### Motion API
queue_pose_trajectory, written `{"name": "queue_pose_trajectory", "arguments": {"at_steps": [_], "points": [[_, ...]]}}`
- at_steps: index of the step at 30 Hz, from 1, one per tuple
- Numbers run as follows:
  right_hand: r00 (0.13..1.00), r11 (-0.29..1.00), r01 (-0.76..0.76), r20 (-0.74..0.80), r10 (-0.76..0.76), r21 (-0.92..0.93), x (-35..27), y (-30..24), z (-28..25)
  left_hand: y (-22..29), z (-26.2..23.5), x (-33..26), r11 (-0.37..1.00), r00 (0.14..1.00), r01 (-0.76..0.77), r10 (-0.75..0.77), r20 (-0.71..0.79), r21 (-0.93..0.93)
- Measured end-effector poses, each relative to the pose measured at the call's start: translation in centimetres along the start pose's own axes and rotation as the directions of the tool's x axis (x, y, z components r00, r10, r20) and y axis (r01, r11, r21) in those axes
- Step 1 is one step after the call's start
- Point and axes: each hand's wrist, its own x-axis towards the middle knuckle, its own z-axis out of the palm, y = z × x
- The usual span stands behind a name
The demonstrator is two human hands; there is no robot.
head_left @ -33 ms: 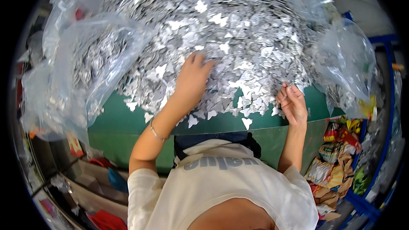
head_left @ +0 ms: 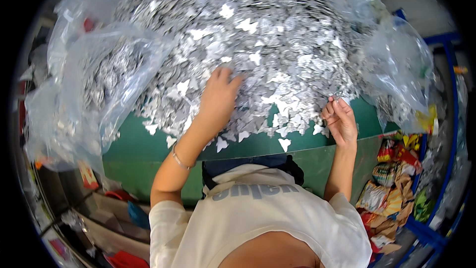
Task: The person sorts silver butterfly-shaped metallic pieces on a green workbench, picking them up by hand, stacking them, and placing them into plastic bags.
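A broad heap of small flat silver pieces (head_left: 277, 44), many shaped like butterflies, covers most of the green tabletop (head_left: 307, 145). Over the middle of this heap, my left hand (head_left: 217, 100) reaches in with its fingers apart and slightly blurred; nothing shows in its grasp. At the heap's near right edge my right hand (head_left: 341, 119) is raised, palm partly turned up. Its thumb and fingertips pinch together on a small shiny silver piece (head_left: 338, 95), whose outline is hard to make out. Several loose pieces, such as one silver piece (head_left: 284, 144), lie near the table's front edge.
Clear plastic bags flank the heap: a left bag (head_left: 74, 79) holding more silver pieces, and a right bag (head_left: 399, 64). Below on the right, colourful packets (head_left: 377, 196) sit beside a blue metal frame (head_left: 448, 134). A cardboard box (head_left: 111, 228) stands at lower left.
My left hand has shifted slightly down and left over the heap. My right hand keeps its place, and the shiny piece at its fingertips shows more clearly. The view has tilted a little.
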Motion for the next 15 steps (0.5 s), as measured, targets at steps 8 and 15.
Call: {"name": "queue_pose_trajectory", "arguments": {"at_steps": [8, 15], "points": [[0.098, 0.331, 0.742, -0.394, -0.914, -0.583, -4.4, -8.1, -5.9, 0.0, 0.7, -2.2, 0.999, 0.999, 0.037, -0.036, -0.028, 0.021], [0.06, 0.185, 0.415, -0.177, -0.982, -0.891, 1.5, -22.8, -14.7, 1.1, 0.8, -2.3, 0.999, 0.999, 0.032, -0.033, -0.026, -0.03]]}}
